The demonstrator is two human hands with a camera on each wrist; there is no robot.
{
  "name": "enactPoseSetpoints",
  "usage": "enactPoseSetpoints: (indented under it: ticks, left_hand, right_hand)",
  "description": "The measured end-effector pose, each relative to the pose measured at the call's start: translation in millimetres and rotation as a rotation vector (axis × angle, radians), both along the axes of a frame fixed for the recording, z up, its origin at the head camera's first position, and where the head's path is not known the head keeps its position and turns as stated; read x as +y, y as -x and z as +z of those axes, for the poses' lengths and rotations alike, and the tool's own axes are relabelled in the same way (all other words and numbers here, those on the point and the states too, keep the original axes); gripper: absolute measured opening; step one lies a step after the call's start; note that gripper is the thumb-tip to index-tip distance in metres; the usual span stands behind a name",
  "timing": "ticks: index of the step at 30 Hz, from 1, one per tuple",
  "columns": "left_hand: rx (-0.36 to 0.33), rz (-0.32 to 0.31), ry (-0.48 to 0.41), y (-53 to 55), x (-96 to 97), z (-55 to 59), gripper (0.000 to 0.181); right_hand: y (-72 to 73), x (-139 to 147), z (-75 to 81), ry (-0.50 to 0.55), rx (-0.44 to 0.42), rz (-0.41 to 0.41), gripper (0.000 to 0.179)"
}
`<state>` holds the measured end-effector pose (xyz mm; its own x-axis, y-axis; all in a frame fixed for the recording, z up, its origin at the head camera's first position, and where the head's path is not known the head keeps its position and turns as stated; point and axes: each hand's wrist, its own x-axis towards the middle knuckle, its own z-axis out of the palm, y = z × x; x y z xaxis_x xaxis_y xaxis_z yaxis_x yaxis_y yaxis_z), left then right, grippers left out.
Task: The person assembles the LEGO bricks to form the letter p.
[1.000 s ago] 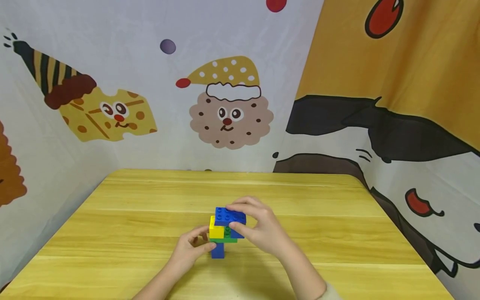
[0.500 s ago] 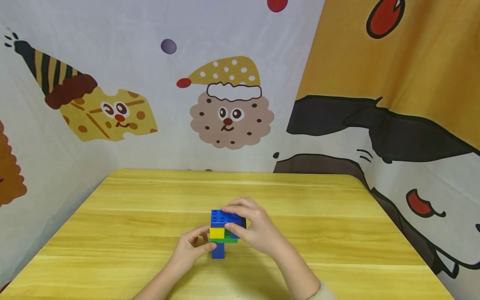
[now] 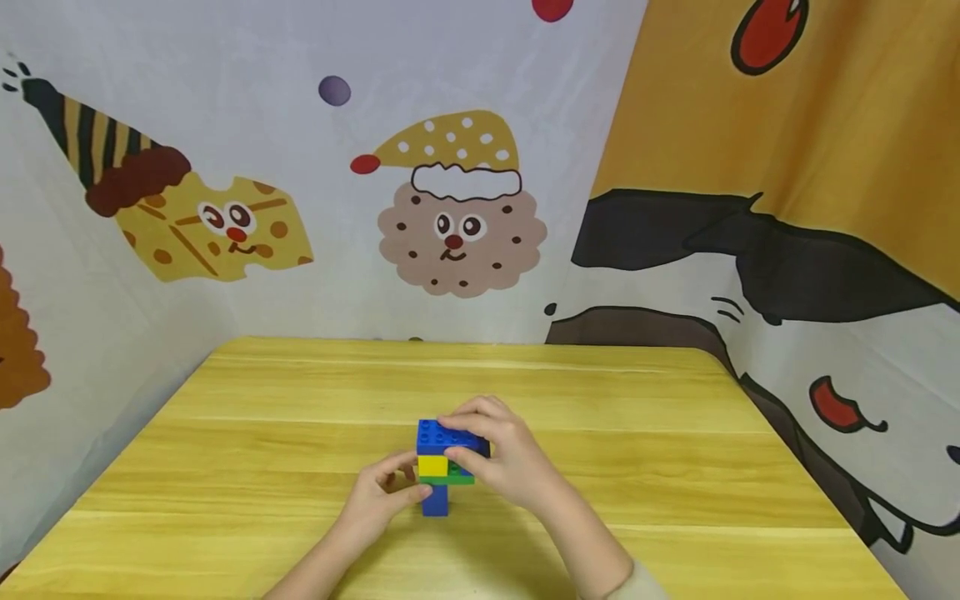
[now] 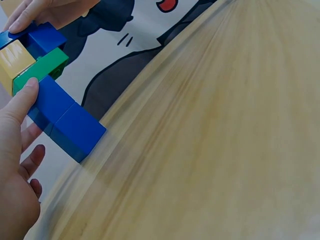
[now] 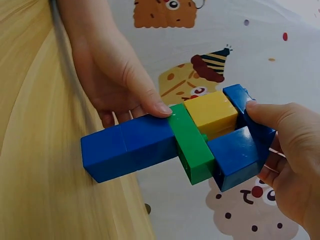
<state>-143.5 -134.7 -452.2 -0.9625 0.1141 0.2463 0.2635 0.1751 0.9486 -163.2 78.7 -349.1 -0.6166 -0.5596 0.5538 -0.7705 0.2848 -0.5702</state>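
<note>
A stack of building blocks stands upright on the table. Two blue bricks [image 4: 77, 130] form its column, topped by a green brick [image 5: 192, 150]. On the green one sit a yellow brick [image 3: 432, 466] and a second-level blue brick [image 5: 237, 152], side by side. Across them lies a long studded blue brick [image 3: 431, 437], pinched between thumb and fingers of my right hand [image 3: 506, 454]; whether it is fully seated I cannot tell. My left hand [image 3: 378, 492] grips the stack from the left, its thumb where the green brick meets the column.
The wooden table [image 3: 262, 433] extends around the stack, its far edge meeting a cartoon-printed cloth backdrop [image 3: 300, 317]. More of that printed cloth hangs at the left and right sides.
My right hand has shifted the long blue brick left and slightly down, so it now lines up over the yellow brick. The left hand has kept its grip.
</note>
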Motion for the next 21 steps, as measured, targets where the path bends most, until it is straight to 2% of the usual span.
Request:
enactPoseSetpoints:
  ticks: [7, 21]
  left_hand:
    - [-0.018, 0.000, 0.007, 1.2, -0.1, 1.2, 0.036]
    - [0.041, -0.034, 0.007, 1.5, -2.5, 0.7, 0.033]
  right_hand:
    - [1.7, 0.4, -1.4, -0.003, 0.040, 0.004, 0.032]
    - [2.2, 1.7, 3.3, -0.037, -0.049, -0.004, 0.032]
